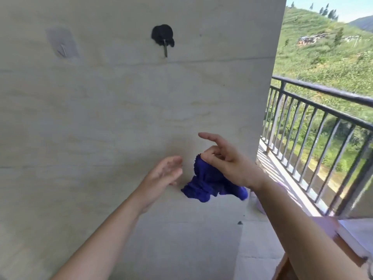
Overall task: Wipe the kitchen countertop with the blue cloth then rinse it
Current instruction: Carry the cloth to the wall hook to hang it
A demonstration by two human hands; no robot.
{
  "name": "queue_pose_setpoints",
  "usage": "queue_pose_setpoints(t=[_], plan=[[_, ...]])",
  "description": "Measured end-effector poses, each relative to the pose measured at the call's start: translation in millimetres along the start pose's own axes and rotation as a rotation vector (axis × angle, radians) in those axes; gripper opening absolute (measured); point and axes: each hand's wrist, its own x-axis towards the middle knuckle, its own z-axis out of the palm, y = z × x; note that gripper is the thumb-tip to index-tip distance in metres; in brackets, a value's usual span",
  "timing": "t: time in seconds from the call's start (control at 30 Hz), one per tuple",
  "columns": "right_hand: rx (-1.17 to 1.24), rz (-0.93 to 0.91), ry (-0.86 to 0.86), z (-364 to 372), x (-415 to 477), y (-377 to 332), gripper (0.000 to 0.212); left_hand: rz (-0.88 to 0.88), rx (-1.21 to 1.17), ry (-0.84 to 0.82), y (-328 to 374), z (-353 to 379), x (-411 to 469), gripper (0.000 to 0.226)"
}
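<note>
The blue cloth (207,183) hangs crumpled in the air in front of a pale tiled wall, low in the middle of the head view. My right hand (226,160) pinches its top edge between thumb and bent fingers, with the index finger stretched out to the left. My left hand (163,174) is just left of the cloth, palm turned toward it and fingers spread, not touching it. No countertop or sink shows in this view.
A black wall hook (163,38) with a metal prong sits high on the wall (101,118), and a clear adhesive hook (63,44) to its left. A dark metal balcony railing (323,122) runs along the right, with a green hillside beyond.
</note>
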Motion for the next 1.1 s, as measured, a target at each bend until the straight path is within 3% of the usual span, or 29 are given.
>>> queue_pose_setpoints(t=[0.17, 0.33, 0.43, 0.63, 0.83, 0.9, 1.0, 1.1], plan=[[0.062, -0.069, -0.017, 6, 47, 1, 0.051, -0.012, -0.01, -0.143, 1, -24, 33, 0.055], [-0.032, -0.095, 0.034, 8, 72, -11, 0.051, 0.122, 0.005, -0.11, 4, -43, 62, 0.007], [-0.076, -0.096, 0.075, 13, 82, -26, 0.05, 0.207, -0.055, -0.166, 13, -64, 72, 0.011], [-0.139, -0.099, 0.085, 27, 100, -61, 0.058, 0.174, -0.208, -0.426, 29, -96, 85, 0.019], [-0.303, -0.12, 0.151, 22, 107, -85, 0.053, 0.184, -0.283, -0.132, 54, -106, 95, 0.009], [-0.385, -0.139, 0.2, 19, 107, -91, 0.047, 0.256, -0.231, -0.06, 68, -108, 97, 0.017], [-0.502, -0.196, 0.35, 13, 113, -99, 0.032, 0.41, -0.062, 0.066, 97, -111, 101, 0.011], [-0.636, -0.349, 0.551, 9, 118, -113, 0.017, 0.586, 0.086, 0.25, 132, -109, 104, 0.02]])
